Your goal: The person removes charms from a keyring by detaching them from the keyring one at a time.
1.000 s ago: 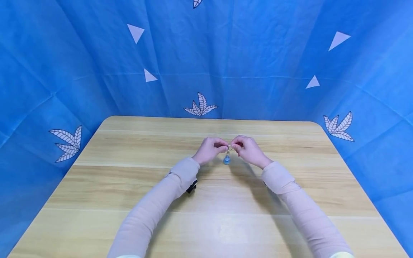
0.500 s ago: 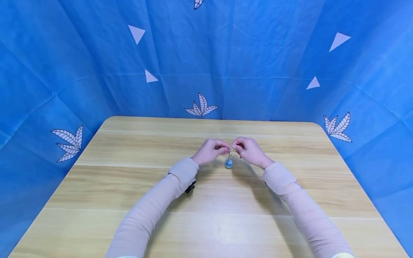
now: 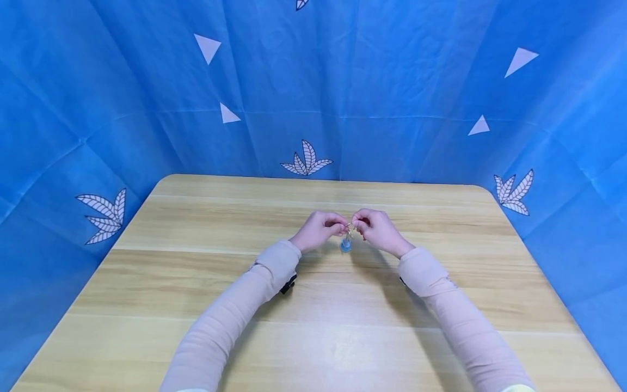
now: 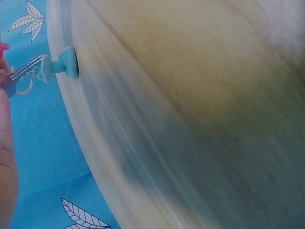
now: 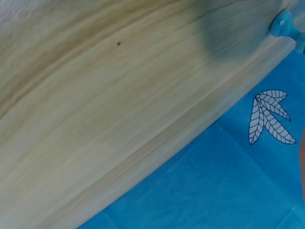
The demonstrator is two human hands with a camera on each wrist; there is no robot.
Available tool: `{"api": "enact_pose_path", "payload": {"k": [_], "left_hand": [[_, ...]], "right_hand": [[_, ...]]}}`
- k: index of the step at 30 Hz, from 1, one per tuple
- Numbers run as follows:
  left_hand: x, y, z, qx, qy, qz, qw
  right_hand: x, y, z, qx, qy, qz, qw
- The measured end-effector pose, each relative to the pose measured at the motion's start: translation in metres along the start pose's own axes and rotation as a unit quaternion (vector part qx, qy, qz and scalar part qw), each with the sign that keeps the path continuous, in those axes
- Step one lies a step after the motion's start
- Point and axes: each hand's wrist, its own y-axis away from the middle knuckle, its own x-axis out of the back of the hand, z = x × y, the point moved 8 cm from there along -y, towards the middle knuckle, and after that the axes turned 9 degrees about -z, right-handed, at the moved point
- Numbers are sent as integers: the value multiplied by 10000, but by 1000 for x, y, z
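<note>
In the head view my left hand [image 3: 315,231] and right hand [image 3: 379,231] meet above the table's far half. Between their fingertips is a keychain with a blue charm [image 3: 345,245] hanging below. My left fingers pinch its top from the left, and my right fingers pinch it from the right. The left wrist view shows a metal key [image 4: 27,68], a thin gold ring [image 4: 30,88] and the blue two-ended charm [image 4: 69,62] beside my left hand [image 4: 6,143]. In the right wrist view only the charm [image 5: 283,24] shows, at the upper right. Fingers cover which part each hand grips.
The light wood table [image 3: 313,337] has rounded far corners. A blue curtain [image 3: 392,81] with white leaf and triangle prints stands around its far side and both sides. A black strap piece [image 3: 289,284] shows under the left sleeve.
The blue charm swings slightly, dropping and then rising a little, and turns between frames. Both hands stay nearly in place, with small finger shifts at the ring.
</note>
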Motion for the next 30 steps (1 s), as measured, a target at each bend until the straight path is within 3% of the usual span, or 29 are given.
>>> {"api": "enact_pose_path", "payload": {"k": [12,19,23,27,30], "left_hand": [[-3,0,1,64,379,-57,9992],[-7,-1,0,134,1128,-206,9933],[-8,-1,1,153,1320,-241,9908],[-8,-1,3,201,1159,-213,9928],[-6,-1,5,201,547,-158,9982]], "right_hand": [[1,1,1,-117,-32,41,9999],[4,2,1,-123,56,193,9997],[5,3,1,-109,150,280,9994],[6,3,0,-17,317,332,9989],[4,4,-2,56,365,261,9990]]}}
